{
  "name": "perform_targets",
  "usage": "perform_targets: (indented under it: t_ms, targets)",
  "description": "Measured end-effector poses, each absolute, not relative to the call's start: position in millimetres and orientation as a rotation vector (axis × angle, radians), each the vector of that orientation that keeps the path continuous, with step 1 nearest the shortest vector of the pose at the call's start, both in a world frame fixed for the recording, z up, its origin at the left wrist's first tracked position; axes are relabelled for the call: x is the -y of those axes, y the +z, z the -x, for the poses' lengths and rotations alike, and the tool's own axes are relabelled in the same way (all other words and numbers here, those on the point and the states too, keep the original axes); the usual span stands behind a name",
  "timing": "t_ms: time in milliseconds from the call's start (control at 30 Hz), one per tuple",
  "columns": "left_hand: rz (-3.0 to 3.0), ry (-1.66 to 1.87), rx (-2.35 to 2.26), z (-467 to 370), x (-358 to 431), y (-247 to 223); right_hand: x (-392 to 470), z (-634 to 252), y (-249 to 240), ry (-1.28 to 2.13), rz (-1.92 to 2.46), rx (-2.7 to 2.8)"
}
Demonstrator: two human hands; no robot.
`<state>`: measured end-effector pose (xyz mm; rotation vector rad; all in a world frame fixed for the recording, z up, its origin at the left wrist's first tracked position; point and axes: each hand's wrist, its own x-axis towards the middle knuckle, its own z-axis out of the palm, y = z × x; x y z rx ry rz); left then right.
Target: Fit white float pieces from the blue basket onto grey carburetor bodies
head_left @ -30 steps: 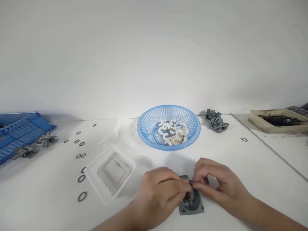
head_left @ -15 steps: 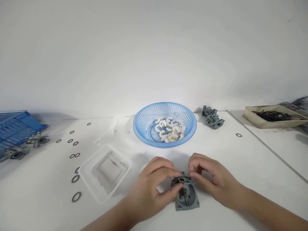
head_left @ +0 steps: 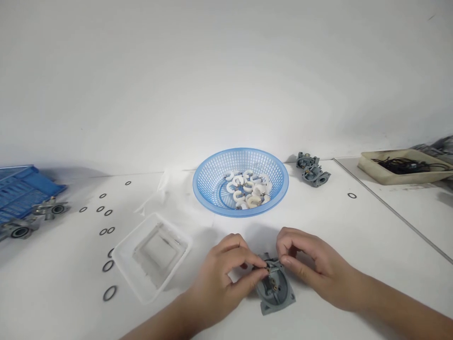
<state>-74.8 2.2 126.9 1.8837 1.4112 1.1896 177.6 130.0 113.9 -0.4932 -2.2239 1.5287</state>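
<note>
A grey metal carburetor body [head_left: 276, 288] lies on the white table with its round bowl side up, brass parts showing inside. Over its upper left part, my left hand [head_left: 230, 274] is closed, thumb and index fingertip pinched near the brass parts; what is between them is too small to make out. My right hand [head_left: 311, 264] is at the upper right rim of the body, with thumb and forefinger pinched together. Whatever those fingertips hold is hidden or too small to name. Behind the hands, a blue plastic basket [head_left: 205, 198] holds several white C-shaped floats [head_left: 249, 189].
A white translucent tray [head_left: 123, 264] with thin pins stands left. Black rubber rings [head_left: 109, 293] lie scattered beyond it. Carburetors [head_left: 49, 208] sit by a blue crate [head_left: 24, 189]; others [head_left: 313, 172] stand back right, near a cream tray [head_left: 389, 177] of dark parts.
The left fingertips have drawn together into a closer pinch over the carburetor, showing more of its bowl. The carburetor has turned slightly. The right hand keeps nearly the same place.
</note>
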Motion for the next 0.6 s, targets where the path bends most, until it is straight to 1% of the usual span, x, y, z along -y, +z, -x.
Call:
perform_targets:
  t_ms: [600]
  targets:
    - [-1.822, 1.098, -1.482, 75.5, -1.5, 131.4, -121.8, -167.8, 115.0, 1.680, 0.622, 2.125]
